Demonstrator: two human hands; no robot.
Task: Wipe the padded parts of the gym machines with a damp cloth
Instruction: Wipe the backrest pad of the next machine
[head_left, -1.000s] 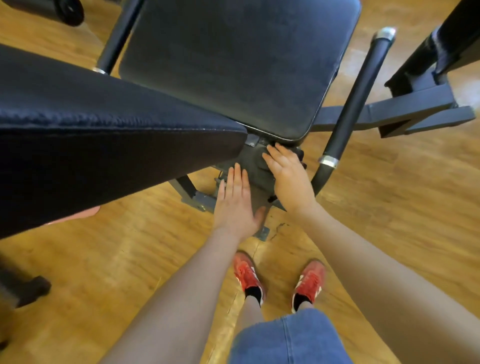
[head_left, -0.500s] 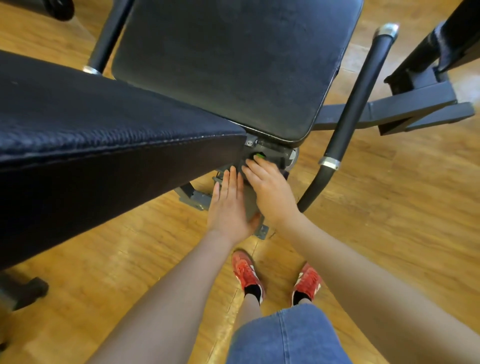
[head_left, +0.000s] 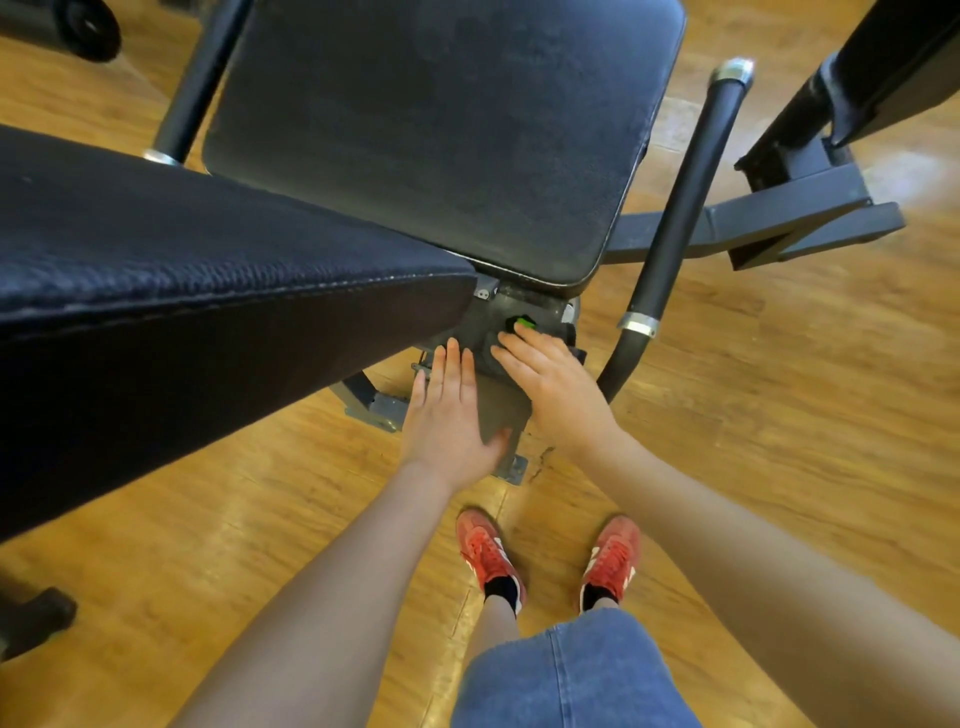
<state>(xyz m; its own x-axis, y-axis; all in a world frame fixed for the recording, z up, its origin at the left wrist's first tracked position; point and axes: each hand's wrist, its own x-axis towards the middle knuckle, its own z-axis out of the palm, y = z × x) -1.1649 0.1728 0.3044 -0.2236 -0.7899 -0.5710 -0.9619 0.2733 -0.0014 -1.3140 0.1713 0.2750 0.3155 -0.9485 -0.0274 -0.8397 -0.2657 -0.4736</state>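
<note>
A black padded seat fills the upper middle of the head view. A second black padded part juts in from the left, its corner just above my hands. My left hand lies flat with straight fingers on the grey metal frame under the pads. My right hand rests beside it on the same frame, its fingertips close to a small green knob. No cloth is visible in either hand.
A black handle bar with silver collars curves down to the right of my right hand. Dark steel frame beams extend right. My red shoes stand on the wooden floor below. A wheel sits top left.
My right hand has slid left and down off the dark part under the seat, uncovering the green knob. My left hand has stayed flat on the frame.
</note>
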